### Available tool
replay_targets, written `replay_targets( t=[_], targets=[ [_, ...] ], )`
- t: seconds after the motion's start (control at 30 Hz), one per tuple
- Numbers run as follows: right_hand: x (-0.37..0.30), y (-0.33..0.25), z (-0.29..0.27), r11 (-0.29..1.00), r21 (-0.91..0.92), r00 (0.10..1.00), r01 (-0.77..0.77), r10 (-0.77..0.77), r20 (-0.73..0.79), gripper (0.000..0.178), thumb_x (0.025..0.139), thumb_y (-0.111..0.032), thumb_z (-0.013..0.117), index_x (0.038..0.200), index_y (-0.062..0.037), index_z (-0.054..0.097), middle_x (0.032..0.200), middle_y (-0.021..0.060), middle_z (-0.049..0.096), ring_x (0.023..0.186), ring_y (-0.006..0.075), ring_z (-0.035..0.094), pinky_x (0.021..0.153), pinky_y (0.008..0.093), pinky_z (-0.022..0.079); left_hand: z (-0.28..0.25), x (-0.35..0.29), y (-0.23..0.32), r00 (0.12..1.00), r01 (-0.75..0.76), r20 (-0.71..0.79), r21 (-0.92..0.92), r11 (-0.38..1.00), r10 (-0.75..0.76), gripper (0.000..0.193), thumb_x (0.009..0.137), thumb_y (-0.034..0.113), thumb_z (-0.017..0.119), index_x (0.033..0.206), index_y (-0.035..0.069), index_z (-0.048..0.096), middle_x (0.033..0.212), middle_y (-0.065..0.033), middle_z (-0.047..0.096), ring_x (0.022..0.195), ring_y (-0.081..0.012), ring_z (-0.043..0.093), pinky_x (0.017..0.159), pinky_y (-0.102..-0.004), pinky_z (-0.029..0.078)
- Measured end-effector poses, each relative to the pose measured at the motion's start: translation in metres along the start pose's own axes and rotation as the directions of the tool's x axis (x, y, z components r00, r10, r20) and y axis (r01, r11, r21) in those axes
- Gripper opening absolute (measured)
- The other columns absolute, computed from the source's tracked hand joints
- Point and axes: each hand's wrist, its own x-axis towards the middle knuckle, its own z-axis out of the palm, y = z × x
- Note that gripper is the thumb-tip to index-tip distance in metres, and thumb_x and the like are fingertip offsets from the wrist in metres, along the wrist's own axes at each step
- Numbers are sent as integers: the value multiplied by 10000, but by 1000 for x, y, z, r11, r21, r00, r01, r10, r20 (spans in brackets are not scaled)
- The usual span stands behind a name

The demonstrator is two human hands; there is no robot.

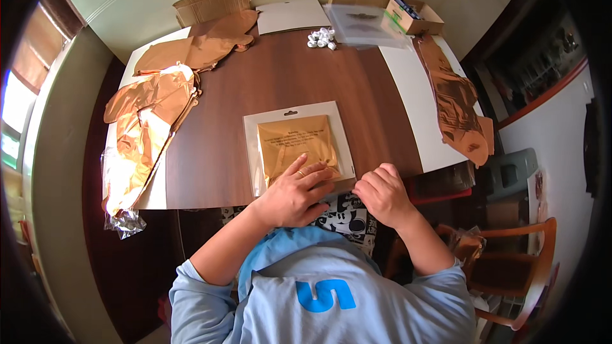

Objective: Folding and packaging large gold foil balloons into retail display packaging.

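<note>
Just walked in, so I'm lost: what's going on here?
The person's left hand lies over the lower part of a flat gold-and-white package. The right hand, curled, is just off its lower right corner; whether it grips anything is unclear. Copper-coloured foil lies on the table's left and right sides, with small white items toward the far edge.
</note>
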Motion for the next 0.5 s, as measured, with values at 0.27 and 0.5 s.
replay_targets(
  t=[0.27, 0.5],
  targets=[
    [6, 0, -18, 977, 164, 989, -139, 128, 76, 208, 747, -105, 774, 830, -77, 586, 823, 60, 567, 801, 262, 573, 781, 392, 432, -2, 0, -2, 1000, 10, 12, -28, 1000, -9, 430, 788, 241, 738, 1166, 47, 674, 1293, -150, 592, 1282, -343, 528, 1120, -595, 312],
    [11, 7, -4, 988, 149, 994, -40, 24, 104, 202, 751, -90, 758, 851, -63, 585, 851, 73, 565, 825, 266, 575, 778, 393, 438, 0, 0, -5, 1000, 6, 0, -24, 1000, -6, 449, 768, 231, 750, 1168, 41, 675, 1297, -150, 591, 1291, -340, 522, 1130, -587, 304]
  ],
)
